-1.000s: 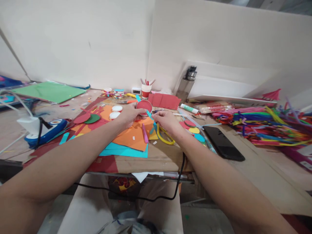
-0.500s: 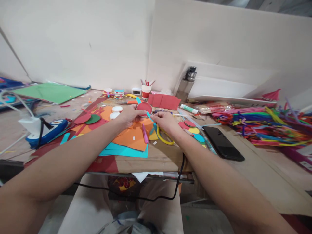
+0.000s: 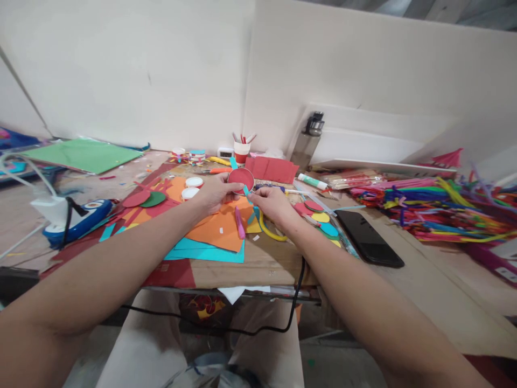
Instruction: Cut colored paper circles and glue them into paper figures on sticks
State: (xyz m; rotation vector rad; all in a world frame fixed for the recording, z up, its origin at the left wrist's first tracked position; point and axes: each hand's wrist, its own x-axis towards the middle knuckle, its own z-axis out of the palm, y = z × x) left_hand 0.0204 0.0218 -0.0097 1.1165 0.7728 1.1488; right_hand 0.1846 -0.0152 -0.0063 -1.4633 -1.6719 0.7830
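My left hand [image 3: 218, 193] is closed on a red disc with a pale rim [image 3: 241, 179], its thumb at the lower edge. A blue paper strip [image 3: 233, 163] sticks up from the disc's top edge. At the disc's lower right edge, my right hand [image 3: 269, 198] pinches another blue strip [image 3: 246, 190]. Under the hands lie orange paper [image 3: 220, 231] and blue sheets [image 3: 210, 251]. A pink pen-like tool [image 3: 239, 222] rests on the orange paper. By the right wrist are yellow-handled scissors [image 3: 272, 235], partly hidden. Two short white-topped rounds [image 3: 190, 193] stand beside the left hand.
A black phone [image 3: 369, 238] lies at right, with colourful pipe cleaners [image 3: 436, 207] beyond. A glue stick [image 3: 313, 181], red paper pieces [image 3: 274, 169], a cup of pens [image 3: 242, 152] and a bottle [image 3: 307, 141] are behind. A blue power strip [image 3: 78, 223] is at left.
The disc has shifted very slightly right, and the blue strip in my right hand now sits more upright against its lower edge. Both hands keep their grip.
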